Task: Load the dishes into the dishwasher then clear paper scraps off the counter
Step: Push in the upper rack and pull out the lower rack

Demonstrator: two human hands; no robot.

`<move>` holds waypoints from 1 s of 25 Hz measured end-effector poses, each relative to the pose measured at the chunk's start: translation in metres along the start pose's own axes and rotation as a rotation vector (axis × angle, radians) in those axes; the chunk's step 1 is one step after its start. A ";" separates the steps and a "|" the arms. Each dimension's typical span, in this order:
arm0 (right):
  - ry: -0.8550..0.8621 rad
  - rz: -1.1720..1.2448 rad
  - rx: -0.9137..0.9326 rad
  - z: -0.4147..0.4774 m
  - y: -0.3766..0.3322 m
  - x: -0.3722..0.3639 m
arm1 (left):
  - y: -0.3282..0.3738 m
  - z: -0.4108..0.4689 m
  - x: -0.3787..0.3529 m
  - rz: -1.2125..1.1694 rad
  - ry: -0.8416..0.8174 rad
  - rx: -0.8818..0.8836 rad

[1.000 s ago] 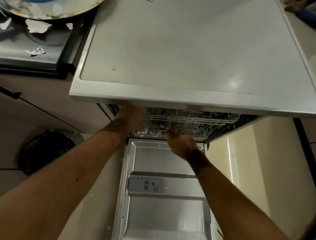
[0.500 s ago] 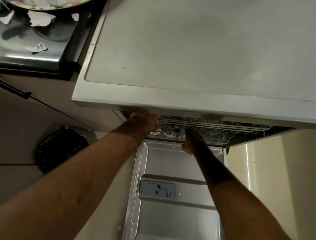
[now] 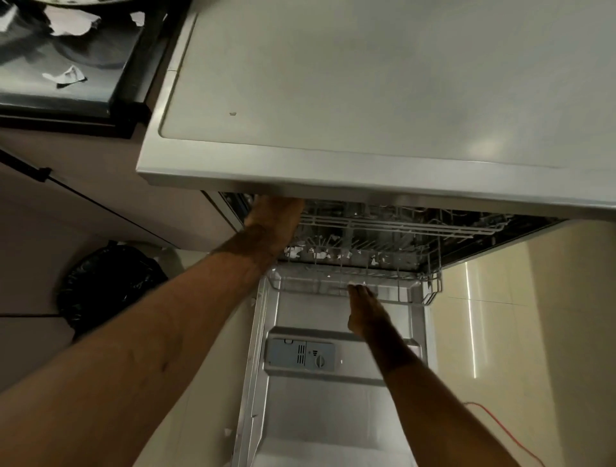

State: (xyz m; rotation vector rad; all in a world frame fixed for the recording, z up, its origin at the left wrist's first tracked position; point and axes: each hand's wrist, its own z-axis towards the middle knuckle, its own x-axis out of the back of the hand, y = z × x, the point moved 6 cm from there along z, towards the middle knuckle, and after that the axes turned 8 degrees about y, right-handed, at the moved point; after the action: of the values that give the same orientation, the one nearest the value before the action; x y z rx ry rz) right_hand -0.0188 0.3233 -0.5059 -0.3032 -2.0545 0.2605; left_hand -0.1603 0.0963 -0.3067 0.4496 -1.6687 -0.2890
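Note:
The dishwasher stands open, its door (image 3: pixel 333 416) folded down flat in front of me. My left hand (image 3: pixel 273 220) reaches in at the upper rack's (image 3: pixel 400 226) left end, and the countertop edge hides its fingers. The fingertips of my right hand (image 3: pixel 366 313) hook the front wire of the lower rack (image 3: pixel 410 293), which sticks out a little over the door. White bits (image 3: pixel 320 255) lie in the lower rack. Torn paper scraps (image 3: pixel 66 75) sit on the dark stove top at upper left, below the rim of a plate (image 3: pixel 76 2).
The grey countertop (image 3: pixel 366 83) overhangs the dishwasher opening. A black bin bag (image 3: pixel 106 286) sits on the floor at left. The detergent dispenser (image 3: pixel 300 355) is set in the door. An orange cable (image 3: pixel 506 430) runs on the tiles at right, and a small scrap (image 3: pixel 227 432) lies by the door.
The lower rack has slid out over the door with my right hand on its front wire. My left hand stays at the upper rack's left end.

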 end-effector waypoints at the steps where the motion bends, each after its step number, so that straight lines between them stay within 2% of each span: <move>1: 0.002 -0.006 -0.001 -0.011 0.001 -0.006 | 0.010 -0.006 0.003 0.042 0.031 -0.073; 2: -0.008 -0.007 -0.005 -0.021 0.002 -0.012 | 0.017 -0.010 0.006 0.055 0.058 -0.112; 5: -0.053 0.017 0.010 -0.059 0.007 -0.029 | 0.037 -0.035 0.016 0.379 0.061 -0.273; 8: -0.076 0.025 0.011 -0.096 0.010 -0.043 | 0.027 -0.075 -0.002 0.219 0.217 -0.349; 10: -0.093 0.024 -0.017 -0.117 0.011 -0.056 | 0.011 -0.127 -0.051 0.272 0.077 -0.401; 11: -0.092 0.029 -0.035 -0.128 0.011 -0.061 | 0.004 -0.158 -0.082 0.284 -0.074 -0.409; 13: -0.100 0.008 -0.038 -0.146 0.012 -0.071 | -0.010 -0.223 -0.143 0.200 -0.404 -0.308; 15: -0.109 -0.027 -0.011 -0.158 0.014 -0.081 | -0.019 -0.272 -0.190 0.242 -0.616 -0.247; 19: -0.086 -0.008 0.006 -0.178 0.017 -0.093 | -0.020 -0.307 -0.233 0.350 -0.705 -0.289; 25: -0.102 0.050 -0.024 -0.208 0.017 -0.103 | -0.015 -0.332 -0.237 0.447 -0.751 -0.328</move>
State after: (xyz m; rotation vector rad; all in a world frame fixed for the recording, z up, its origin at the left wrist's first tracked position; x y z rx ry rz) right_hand 0.2134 0.3178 -0.4973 -0.3625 -2.1534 0.2873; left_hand 0.1933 0.2123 -0.4745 -0.3309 -2.3335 -0.4166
